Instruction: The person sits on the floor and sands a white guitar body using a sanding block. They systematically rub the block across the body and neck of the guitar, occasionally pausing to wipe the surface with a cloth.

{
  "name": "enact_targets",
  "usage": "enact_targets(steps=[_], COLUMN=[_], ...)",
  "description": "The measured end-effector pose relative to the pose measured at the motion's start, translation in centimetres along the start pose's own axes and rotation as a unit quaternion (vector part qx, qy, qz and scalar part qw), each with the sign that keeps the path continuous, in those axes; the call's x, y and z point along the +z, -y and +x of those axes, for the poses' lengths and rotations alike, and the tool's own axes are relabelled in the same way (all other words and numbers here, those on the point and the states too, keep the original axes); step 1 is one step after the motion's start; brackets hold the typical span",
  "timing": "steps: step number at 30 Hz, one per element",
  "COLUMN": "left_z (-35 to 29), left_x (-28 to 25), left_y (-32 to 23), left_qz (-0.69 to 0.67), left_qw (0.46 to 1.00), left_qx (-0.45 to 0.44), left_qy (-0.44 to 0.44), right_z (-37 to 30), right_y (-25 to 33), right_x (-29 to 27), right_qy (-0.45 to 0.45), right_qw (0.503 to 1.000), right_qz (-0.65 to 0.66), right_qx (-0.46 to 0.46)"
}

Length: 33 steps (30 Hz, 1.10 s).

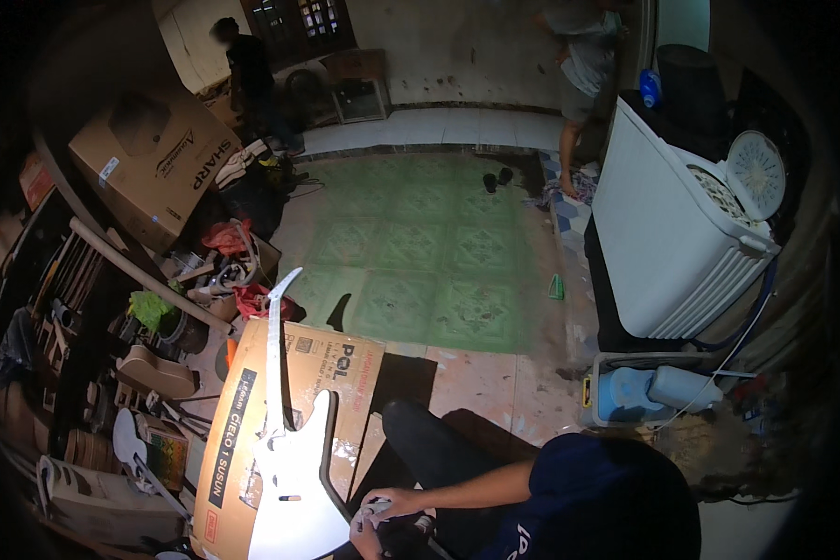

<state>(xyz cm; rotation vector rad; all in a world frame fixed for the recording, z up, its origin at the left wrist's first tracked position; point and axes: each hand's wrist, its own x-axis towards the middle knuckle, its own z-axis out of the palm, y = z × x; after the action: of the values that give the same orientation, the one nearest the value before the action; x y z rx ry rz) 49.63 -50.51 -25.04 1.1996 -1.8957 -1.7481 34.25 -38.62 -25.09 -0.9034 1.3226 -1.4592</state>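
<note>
A white, angular electric guitar lies on a flat cardboard box, its neck pointing away from me. Strong light washes out much of its body. Beside the body's right lower edge, my two hands are close together. My right hand reaches in from the right with bent fingers, around a small pale thing too small to name. Just below it, my left hand is partly cut off by the lower edge, its fingers curled towards the right hand. What the left fingers hold is hidden. My bent knee is beyond them.
A green patterned floor area stretches ahead. Clutter, an unfinished guitar body and a large carton crowd the left. A white washing machine and a basin stand right. Two people are at the back.
</note>
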Motion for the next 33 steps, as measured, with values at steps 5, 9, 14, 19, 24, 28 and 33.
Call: enact_targets(steps=[5, 9, 14, 19, 24, 28, 33], left_z=[1.6, -0.2, 1.8, 3.3, 5.1, 8.2, 13.6], left_x=[-3.1, -1.0, -3.9, -5.3, -2.2, 0.8, 5.1], left_y=[3.1, -1.4, 2.0, 2.4, -0.5, -1.4, -2.1], left_qz=[-0.015, 0.005, 0.073, 0.391, 0.603, 0.601, 0.623], left_qw=[0.999, 0.998, 0.996, 0.898, 0.770, 0.786, 0.762], left_qx=[-0.016, -0.026, 0.046, -0.025, -0.135, -0.015, 0.147], left_qy=[0.029, 0.057, -0.009, -0.201, -0.158, -0.145, -0.105], right_z=[0.2, -0.4, -0.2, -0.7, -0.5, -0.5, -1.4], right_y=[0.3, -1.7, 0.3, 1.4, 1.9, 3.4, 7.2], right_x=[0.5, -0.2, 0.4, -0.1, 0.1, 0.2, -1.5], right_qy=[0.049, 0.055, 0.029, -0.026, -0.113, -0.193, -0.236], right_qw=[0.998, 0.997, 0.995, 0.993, 0.992, 0.981, 0.968], right_qz=[0.030, 0.045, -0.053, -0.101, -0.043, -0.009, -0.037], right_qx=[-0.010, 0.029, 0.082, 0.059, 0.048, -0.004, -0.080])
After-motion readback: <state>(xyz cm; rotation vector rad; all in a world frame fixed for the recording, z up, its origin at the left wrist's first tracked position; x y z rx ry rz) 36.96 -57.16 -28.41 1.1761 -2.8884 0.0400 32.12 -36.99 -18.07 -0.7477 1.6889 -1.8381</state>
